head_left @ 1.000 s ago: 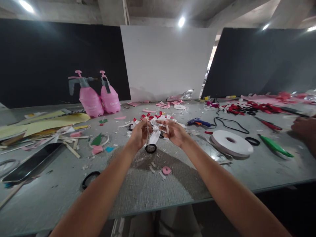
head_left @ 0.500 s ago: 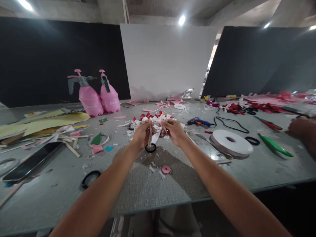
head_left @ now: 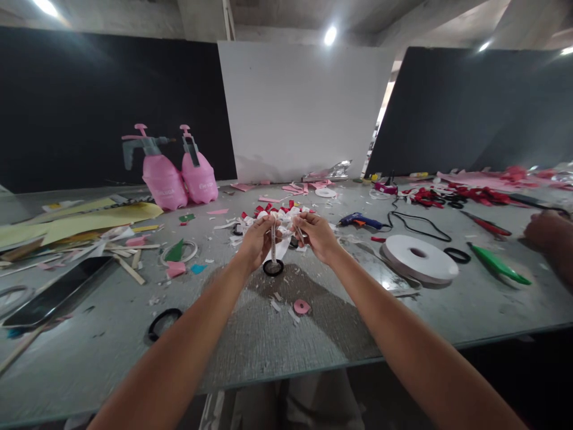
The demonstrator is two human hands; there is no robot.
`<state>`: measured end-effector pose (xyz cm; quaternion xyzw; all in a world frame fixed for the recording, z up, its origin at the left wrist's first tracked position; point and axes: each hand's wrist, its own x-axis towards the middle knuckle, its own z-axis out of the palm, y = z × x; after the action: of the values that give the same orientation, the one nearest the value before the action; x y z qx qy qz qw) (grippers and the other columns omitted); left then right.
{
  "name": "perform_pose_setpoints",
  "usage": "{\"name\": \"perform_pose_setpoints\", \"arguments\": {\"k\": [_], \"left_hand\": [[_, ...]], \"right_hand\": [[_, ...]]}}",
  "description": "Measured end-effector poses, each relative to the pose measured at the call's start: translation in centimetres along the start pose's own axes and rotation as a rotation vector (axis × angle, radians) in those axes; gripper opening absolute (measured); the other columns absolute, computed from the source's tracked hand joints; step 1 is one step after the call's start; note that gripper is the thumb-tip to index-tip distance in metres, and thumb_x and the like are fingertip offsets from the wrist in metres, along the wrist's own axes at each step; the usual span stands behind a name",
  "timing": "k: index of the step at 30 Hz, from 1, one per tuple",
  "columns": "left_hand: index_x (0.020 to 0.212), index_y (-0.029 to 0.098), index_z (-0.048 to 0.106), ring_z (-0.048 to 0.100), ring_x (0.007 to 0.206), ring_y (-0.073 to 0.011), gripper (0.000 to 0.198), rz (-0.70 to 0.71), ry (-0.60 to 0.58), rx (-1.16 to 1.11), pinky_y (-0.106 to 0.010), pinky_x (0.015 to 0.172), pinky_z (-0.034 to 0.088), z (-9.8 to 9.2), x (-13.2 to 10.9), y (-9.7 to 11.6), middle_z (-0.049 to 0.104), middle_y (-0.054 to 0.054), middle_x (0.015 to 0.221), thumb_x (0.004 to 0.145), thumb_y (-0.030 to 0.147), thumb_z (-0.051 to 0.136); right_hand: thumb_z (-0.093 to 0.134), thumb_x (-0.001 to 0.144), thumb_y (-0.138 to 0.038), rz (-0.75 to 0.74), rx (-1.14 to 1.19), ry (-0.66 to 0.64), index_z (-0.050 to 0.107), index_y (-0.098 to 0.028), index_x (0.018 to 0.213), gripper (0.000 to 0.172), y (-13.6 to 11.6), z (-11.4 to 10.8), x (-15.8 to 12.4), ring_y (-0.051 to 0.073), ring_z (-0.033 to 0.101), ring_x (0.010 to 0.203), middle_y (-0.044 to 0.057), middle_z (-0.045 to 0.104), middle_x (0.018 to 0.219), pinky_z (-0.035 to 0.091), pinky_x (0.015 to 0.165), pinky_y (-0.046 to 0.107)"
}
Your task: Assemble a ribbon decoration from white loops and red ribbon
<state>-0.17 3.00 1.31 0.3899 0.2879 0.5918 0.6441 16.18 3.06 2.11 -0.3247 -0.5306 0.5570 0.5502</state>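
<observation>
Over the middle of the table, my left hand [head_left: 254,246] pinches a narrow white ribbon [head_left: 274,237], part of which hangs down from the fingertips. My right hand [head_left: 319,240] is closed too, its fingertips pinching white ribbon just to the right; the exact grip is too small to make out. Below the hanging part, a black ring [head_left: 273,275] lies on the table. Behind both hands is a pile of white and red ribbon bows [head_left: 290,206], partly hidden by the fingers. Nearer me lies a small pink roll [head_left: 301,307].
To the right are a ribbon spool [head_left: 430,263], a blue glue gun [head_left: 362,221] with its cord, and a green-handled tool [head_left: 499,264]. Another person's hand [head_left: 548,236] is at the far right. Pink spray bottles [head_left: 165,185] and a dark phone [head_left: 58,292] are left.
My right hand has shifted slightly, its fingertips now a little farther from the left. The ribbon under my left hand hangs straighter. The rest looks the same.
</observation>
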Motion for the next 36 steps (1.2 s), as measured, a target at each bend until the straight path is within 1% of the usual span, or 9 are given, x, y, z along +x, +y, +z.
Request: {"name": "perform_pose_setpoints", "arguments": {"k": [5,9,13,16,20,23,28,32,36], "left_hand": [[0.076,0.015,0.062,0.061,0.058,-0.0121,0.017,-0.005,-0.023,0.041,-0.026,0.065,0.050,0.2,-0.2,0.1,0.063,-0.001,0.069,0.078,0.030,0.068],[0.074,0.015,0.061,0.062,0.063,-0.0127,0.012,0.005,-0.070,0.032,-0.025,0.071,0.049,0.4,-0.2,0.1,0.062,-0.001,0.066,0.078,0.025,0.064],[0.072,0.016,0.059,0.061,0.062,-0.0127,0.011,-0.013,-0.080,-0.023,-0.026,0.070,0.049,0.4,-0.2,0.3,0.060,0.000,0.065,0.077,0.024,0.064],[0.076,0.017,0.059,0.061,0.061,-0.0128,0.009,-0.012,-0.042,-0.064,-0.026,0.067,0.049,0.4,-0.3,0.6,0.060,0.002,0.065,0.076,0.024,0.065],[0.081,0.017,0.060,0.062,0.060,-0.0118,0.010,-0.004,0.019,-0.115,-0.025,0.065,0.049,0.5,-0.5,1.3,0.060,0.003,0.066,0.077,0.024,0.065],[0.077,0.017,0.058,0.061,0.058,-0.0105,0.009,0.011,0.015,-0.128,-0.024,0.064,0.048,0.5,-0.5,1.8,0.059,0.004,0.065,0.077,0.023,0.065],[0.077,0.017,0.056,0.057,0.055,-0.0090,0.012,0.020,0.007,-0.146,-0.023,0.061,0.046,0.2,-0.3,2.1,0.057,0.005,0.065,0.075,0.022,0.067],[0.080,0.018,0.055,0.053,0.052,-0.0075,0.015,0.007,-0.003,-0.156,-0.020,0.055,0.043,0.2,-0.3,2.2,0.054,0.006,0.063,0.075,0.024,0.069],[0.079,0.017,0.056,0.053,0.054,-0.0079,0.015,-0.025,-0.011,-0.152,-0.021,0.056,0.044,0.5,-0.5,1.8,0.054,0.005,0.063,0.075,0.024,0.068]], "right_hand": [[0.074,0.069,-0.051,-0.048,-0.031,0.042,0.060,-0.020,0.074,0.034,-0.1,0.6,-0.2,0.006,0.043,0.036,-0.005,0.058,0.057,0.036,0.032,0.019],[0.075,0.070,-0.047,-0.068,0.070,0.076,0.059,-0.020,0.074,0.032,-0.1,0.5,-0.1,0.006,0.045,0.036,-0.006,0.056,0.057,0.037,0.034,0.020],[0.079,0.066,-0.043,0.021,0.234,-0.021,0.061,-0.019,0.079,0.032,-0.4,-0.1,-0.2,0.011,0.058,0.051,-0.003,0.061,0.064,0.052,0.052,0.026],[0.074,0.070,-0.050,0.124,0.298,-0.119,0.064,-0.018,0.080,0.036,-0.6,-0.5,-0.2,0.015,0.063,0.060,-0.001,0.062,0.064,0.055,0.063,0.030],[0.081,0.065,-0.038,0.138,0.151,-0.135,0.069,-0.017,0.084,0.031,-0.4,-0.6,0.0,0.010,0.057,0.050,-0.003,0.061,0.060,0.049,0.053,0.024],[0.084,0.061,-0.028,0.208,0.043,-0.193,0.071,-0.016,0.096,0.039,0.0,-0.7,0.1,0.008,0.053,0.047,-0.004,0.061,0.060,0.044,0.046,0.021],[0.082,0.064,-0.034,0.361,-0.077,-0.396,0.073,-0.012,0.081,0.030,0.1,-1.0,-0.3,0.004,0.044,0.040,-0.001,0.061,0.059,0.033,0.038,0.018],[0.078,0.070,-0.041,0.250,0.003,-0.323,0.070,-0.013,0.071,0.028,-0.2,-0.7,-0.6,0.006,0.049,0.047,-0.001,0.059,0.060,0.039,0.043,0.018],[0.075,0.074,-0.041,0.075,0.202,-0.196,0.073,-0.017,0.080,0.025,-0.3,0.1,-0.7,0.012,0.060,0.070,0.003,0.067,0.078,0.049,0.057,0.022]]}}
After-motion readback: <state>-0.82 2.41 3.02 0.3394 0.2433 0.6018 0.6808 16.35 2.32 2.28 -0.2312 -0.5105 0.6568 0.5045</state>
